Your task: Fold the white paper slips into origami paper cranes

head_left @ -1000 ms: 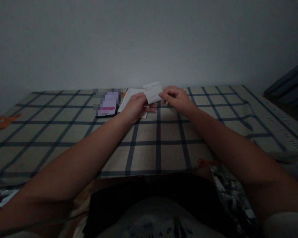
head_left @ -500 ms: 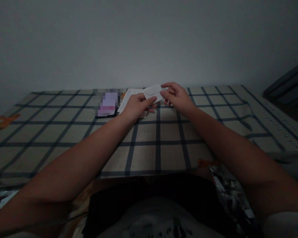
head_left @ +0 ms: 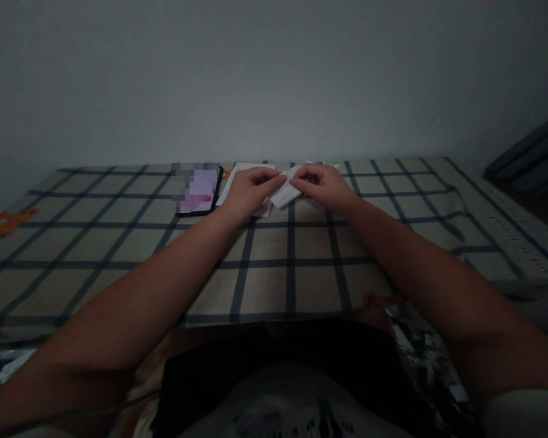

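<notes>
Between my two hands is a small white sheet of paper [head_left: 284, 193] with faint print, tilted, above the far part of the table. My left hand [head_left: 254, 187] pinches its upper left edge between thumb and fingers. My right hand [head_left: 323, 184] pinches the same paper close beside, the two thumbs nearly touching. Another white printed paper [head_left: 240, 166] lies on the cloth, partly covered by my left hand. White paper corners also show behind my right hand; whether they belong to the held sheet I cannot tell.
A phone [head_left: 200, 191] with a lit, partly pixelated screen lies left of the papers. The checked tablecloth [head_left: 265, 286] covers the table, which meets a plain wall [head_left: 274, 79]. Orange printed figures [head_left: 11, 223] mark the cloth at the left. A dark slatted object [head_left: 530, 149] stands at the right.
My hands have come closer together on the paper. Its lower part now points down toward me, and my right hand has moved slightly lower with its fingers curled in.
</notes>
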Available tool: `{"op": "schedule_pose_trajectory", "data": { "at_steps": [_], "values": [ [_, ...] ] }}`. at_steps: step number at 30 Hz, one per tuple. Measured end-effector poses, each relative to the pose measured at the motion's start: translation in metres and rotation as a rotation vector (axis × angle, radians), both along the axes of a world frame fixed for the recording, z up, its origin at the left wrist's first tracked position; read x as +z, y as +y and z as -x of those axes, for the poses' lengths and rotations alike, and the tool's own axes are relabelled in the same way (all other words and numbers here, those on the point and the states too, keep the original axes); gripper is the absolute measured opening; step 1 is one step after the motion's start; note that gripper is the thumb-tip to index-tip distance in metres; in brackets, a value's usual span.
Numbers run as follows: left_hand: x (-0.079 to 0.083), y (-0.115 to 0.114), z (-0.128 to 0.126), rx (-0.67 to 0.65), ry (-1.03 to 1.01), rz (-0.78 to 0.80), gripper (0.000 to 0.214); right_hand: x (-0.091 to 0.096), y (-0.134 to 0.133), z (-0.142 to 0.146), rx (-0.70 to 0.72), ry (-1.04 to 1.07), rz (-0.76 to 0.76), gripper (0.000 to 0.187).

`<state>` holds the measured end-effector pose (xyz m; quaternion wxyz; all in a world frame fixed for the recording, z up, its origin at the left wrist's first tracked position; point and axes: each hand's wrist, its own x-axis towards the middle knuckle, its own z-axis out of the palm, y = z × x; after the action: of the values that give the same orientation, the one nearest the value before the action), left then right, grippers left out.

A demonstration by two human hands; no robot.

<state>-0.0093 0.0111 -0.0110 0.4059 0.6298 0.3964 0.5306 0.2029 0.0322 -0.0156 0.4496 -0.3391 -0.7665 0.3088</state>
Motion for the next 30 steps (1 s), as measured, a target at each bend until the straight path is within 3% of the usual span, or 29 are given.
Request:
{"op": "schedule_pose_trajectory", "data": {
  "at_steps": [11, 21, 30],
  "values": [
    [0.0, -0.004, 0.001, 0.018, 0.162, -0.085, 0.03, 0.001, 0.0, -0.001, -0.026, -0.016, -0.021, 0.032],
    [0.002, -0.009, 0.0, 0.031, 0.153, -0.062, 0.026, 0.004, -0.005, -0.001, -0.032, -0.092, -0.054, 0.029],
    [-0.001, 0.001, 0.0, 0.08, 0.051, -0.088, 0.03, 0.002, -0.004, 0.0, 0.017, -0.064, -0.024, 0.037]
  ]
}}
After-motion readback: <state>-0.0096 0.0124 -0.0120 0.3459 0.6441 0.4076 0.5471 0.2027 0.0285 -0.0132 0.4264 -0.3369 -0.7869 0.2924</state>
